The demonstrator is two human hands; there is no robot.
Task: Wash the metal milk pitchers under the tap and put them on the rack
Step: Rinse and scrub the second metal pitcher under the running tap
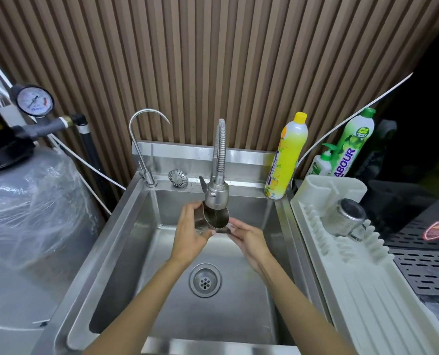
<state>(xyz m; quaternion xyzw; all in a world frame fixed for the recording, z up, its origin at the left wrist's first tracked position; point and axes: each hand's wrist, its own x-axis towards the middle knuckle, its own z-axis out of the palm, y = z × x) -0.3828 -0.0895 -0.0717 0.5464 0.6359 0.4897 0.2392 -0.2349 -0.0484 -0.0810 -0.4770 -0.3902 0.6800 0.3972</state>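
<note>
Two bare forearms reach in over the front edge of the steel sink (136, 239) and meet above the middle of the basin. Left hand (190, 237) is wrapped round the side of the metal milk pitcher (217, 219), fingers curled behind it and thumb at the front. Right hand (249, 239) comes up from the other side, its fingers bent and pinching the pitcher's lower edge. Between the two hands the pitcher sits tilted, mouth up, directly under the head of the flexible tap (216, 196), and a thin stream of water runs into it. Below the hands, closer to me, the round drain (205, 279) shows in the sink floor. Beyond the left hand, on the sink's back ledge, lies a strainer plug (177, 178), and further left stands a slim gooseneck tap (139, 139). Off to the right of the right hand, just beside the sink, is the pale plastic rack (354, 290), and a second pitcher (347, 217) rests on its ribs at the far end, base turned toward me and handle sticking out to the right. Behind the right hand a yellow detergent bottle (286, 157) stands on the sink's back corner; a green bottle (354, 142) and a small pump bottle (321, 162) stand behind the rack. Well to the left of the left hand is a tank wrapped in clear plastic (28, 201) with a pressure gauge (34, 100) above it.
</note>
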